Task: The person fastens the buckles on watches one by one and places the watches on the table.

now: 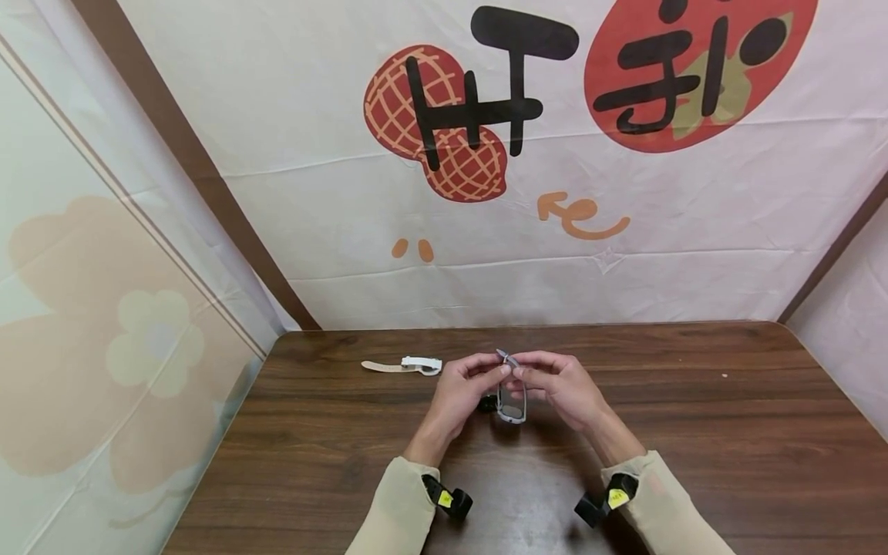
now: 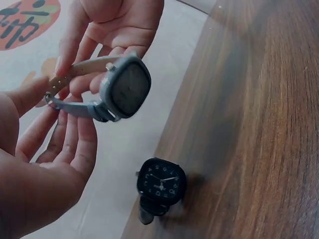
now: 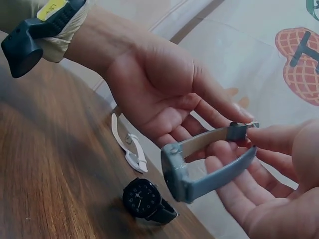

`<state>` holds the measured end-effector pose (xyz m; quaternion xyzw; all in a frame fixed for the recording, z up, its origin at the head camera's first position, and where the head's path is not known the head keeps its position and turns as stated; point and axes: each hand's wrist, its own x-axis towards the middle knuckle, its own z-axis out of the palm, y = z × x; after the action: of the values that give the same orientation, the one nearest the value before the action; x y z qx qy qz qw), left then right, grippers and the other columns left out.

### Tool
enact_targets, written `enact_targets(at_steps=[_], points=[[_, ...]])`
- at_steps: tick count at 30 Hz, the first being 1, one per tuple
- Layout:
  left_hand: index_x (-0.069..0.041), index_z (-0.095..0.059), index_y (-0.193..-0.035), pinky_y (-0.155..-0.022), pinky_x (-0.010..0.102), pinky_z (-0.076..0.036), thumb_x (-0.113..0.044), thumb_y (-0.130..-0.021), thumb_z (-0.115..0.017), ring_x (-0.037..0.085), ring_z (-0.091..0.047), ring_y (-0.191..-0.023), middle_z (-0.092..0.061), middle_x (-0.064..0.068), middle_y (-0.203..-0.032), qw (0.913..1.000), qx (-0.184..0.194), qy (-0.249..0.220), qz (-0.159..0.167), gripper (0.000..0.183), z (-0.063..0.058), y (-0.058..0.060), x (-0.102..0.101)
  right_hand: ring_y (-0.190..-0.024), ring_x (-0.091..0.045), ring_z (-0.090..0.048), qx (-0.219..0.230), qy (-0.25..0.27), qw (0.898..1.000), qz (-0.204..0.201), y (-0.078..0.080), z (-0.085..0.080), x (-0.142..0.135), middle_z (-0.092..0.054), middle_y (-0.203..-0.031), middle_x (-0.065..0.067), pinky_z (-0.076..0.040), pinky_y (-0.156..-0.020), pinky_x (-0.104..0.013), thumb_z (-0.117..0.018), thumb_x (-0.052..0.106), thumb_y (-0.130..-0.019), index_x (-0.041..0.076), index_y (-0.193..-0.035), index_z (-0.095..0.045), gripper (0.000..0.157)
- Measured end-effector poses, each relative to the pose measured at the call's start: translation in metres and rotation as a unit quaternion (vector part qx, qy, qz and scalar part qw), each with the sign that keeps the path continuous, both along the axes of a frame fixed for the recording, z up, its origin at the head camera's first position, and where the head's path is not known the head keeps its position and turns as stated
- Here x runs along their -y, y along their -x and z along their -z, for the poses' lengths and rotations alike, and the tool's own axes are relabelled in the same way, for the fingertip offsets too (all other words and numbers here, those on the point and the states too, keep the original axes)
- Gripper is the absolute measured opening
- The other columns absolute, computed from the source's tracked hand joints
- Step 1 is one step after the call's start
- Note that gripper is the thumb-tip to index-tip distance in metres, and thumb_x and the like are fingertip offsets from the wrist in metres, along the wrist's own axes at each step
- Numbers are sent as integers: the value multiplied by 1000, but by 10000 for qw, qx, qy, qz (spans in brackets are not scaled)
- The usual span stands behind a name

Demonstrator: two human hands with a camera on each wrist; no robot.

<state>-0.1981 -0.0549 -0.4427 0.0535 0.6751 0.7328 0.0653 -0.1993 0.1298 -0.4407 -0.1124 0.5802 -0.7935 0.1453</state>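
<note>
Over the table, both hands hold a grey-blue wristwatch [image 1: 512, 415], its square dial hanging lowest in the head view. My left hand [image 1: 461, 389] pinches the band near the metal buckle [image 2: 48, 97]. From the other side, my right hand [image 1: 565, 389] grips the other strap length with thumb and fingers. The two strap ends meet at the buckle, forming a loop; whether the pin sits in a hole cannot be told. A black wristwatch [image 2: 162, 181] with white numerals lies on the table just beyond, partly hidden by the left hand in the head view.
A white wristwatch [image 1: 419, 365] lies left of the hands, its strap stretched leftward. The brown wooden table [image 1: 694, 432] ends at a printed cloth backdrop [image 1: 333, 231]. Each sleeve carries a black wrist camera [image 1: 454, 501].
</note>
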Motion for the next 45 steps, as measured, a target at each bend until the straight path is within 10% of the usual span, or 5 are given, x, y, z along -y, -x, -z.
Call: enact_targets(at_steps=[9, 20, 45], points=[[6, -63, -123, -87, 44, -57, -1, -92, -66, 10, -67, -86, -70, 12, -103, 9992, -105, -94, 365, 32, -8, -8, 4, -85, -19, -73, -91, -221, 9988, 418, -6, -10, 2, -74, -93, -4, -58, -85, -42, -62, 2, -95, -20, -121, -53, 35], [7, -62, -124, -77, 31, -59, -4, -93, -67, 12, -68, -77, -68, 9, -99, 9993, -217, -222, 227, 34, -22, -15, 0, -75, -18, -71, -284, -745, 9942, 727, -18, -22, -4, -72, -94, -2, -59, -77, -41, -68, 16, -95, -6, -119, -64, 33], [7, -63, -124, -85, 45, -57, -8, -93, -68, 19, -67, -78, -66, 3, -94, 9992, -280, -137, 230, 34, -34, -19, -4, -89, -12, -70, -896, -1031, 9903, 250, -25, -33, -18, -71, -101, 2, -56, -86, -28, -61, 9, -98, -12, -134, -52, 43]])
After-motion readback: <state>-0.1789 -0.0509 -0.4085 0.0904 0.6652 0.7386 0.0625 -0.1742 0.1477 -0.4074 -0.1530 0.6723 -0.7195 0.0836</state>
